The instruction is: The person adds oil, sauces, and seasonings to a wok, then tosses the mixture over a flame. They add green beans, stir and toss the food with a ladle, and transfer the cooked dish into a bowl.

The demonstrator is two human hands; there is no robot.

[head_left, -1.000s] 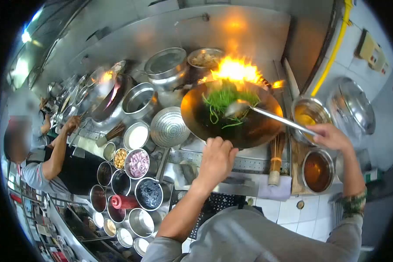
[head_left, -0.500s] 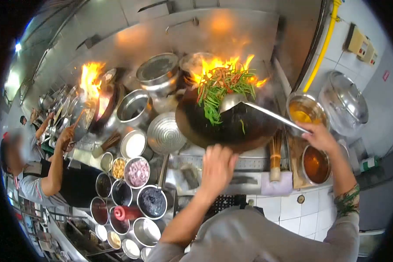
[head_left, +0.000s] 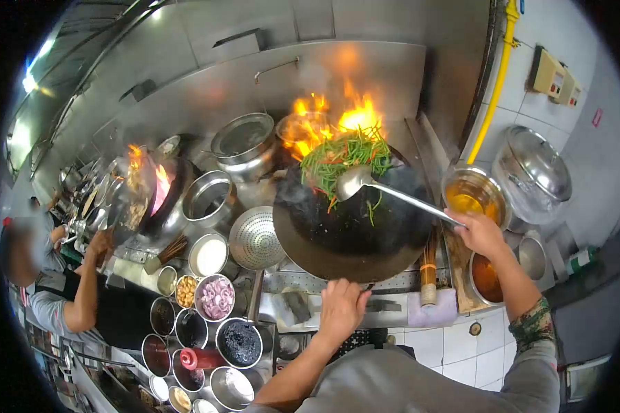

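A large dark wok point(head_left: 351, 241) sits over the burner, with flames rising at its far edge. Green vegetable strips point(head_left: 344, 155) with some red pieces lie bunched at the wok's far side. My right hand point(head_left: 481, 236) is closed around the end of a long-handled metal ladle point(head_left: 355, 180), whose bowl rests against the vegetables. At the near side of the wok, my left hand point(head_left: 341, 310) is closed over its edge; the exact grip is hidden under the fingers.
A perforated strainer point(head_left: 256, 237) lies left of the wok. Seasoning pots, one with chopped onion point(head_left: 215, 298), stand at lower left. A bamboo brush point(head_left: 428, 275) and oil pot point(head_left: 472, 196) are on the right. A co-worker point(head_left: 83, 289) works at another flaming wok.
The wok has come down toward me, and the vegetables have settled lower in it. My left hand moved nearer with it. My right hand and the ladle shifted slightly left and down.
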